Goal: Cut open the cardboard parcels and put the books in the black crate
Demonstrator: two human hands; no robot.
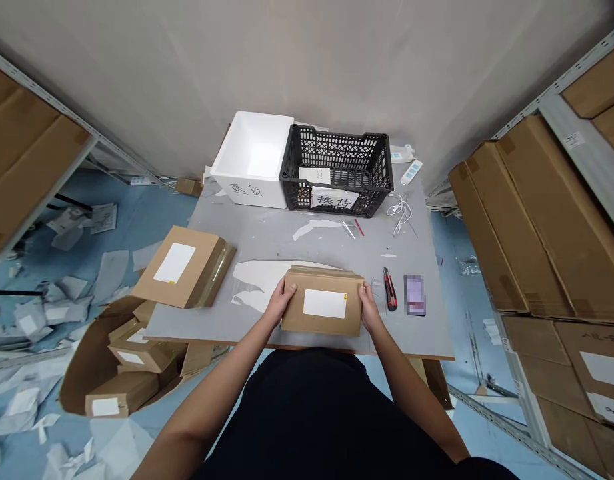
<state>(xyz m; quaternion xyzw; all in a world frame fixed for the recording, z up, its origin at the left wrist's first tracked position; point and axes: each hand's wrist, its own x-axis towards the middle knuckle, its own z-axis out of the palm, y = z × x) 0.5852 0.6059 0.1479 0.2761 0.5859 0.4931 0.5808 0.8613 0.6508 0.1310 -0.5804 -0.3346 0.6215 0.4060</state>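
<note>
Between my two hands is a brown cardboard box (295,316) with a white label on its top face, near the front edge of the table. My left hand (281,301) grips its left side, thumb on top. My right hand (369,307) is closed on the right side. Just right of that hand lies a red and black utility knife (389,289), with a blurred phone-like rectangle (415,295) beyond it. A second labelled cardboard box (197,257) sits on the table's left side, clear tape along its edge.
At the back of the grey table (267,233) stand a white foam box (257,187) and a black plastic crate (337,140). A white cable (399,212) lies right of the crate. A large carton (77,363) with boxes is lower left; shelves hold cartons (531,220) at right.
</note>
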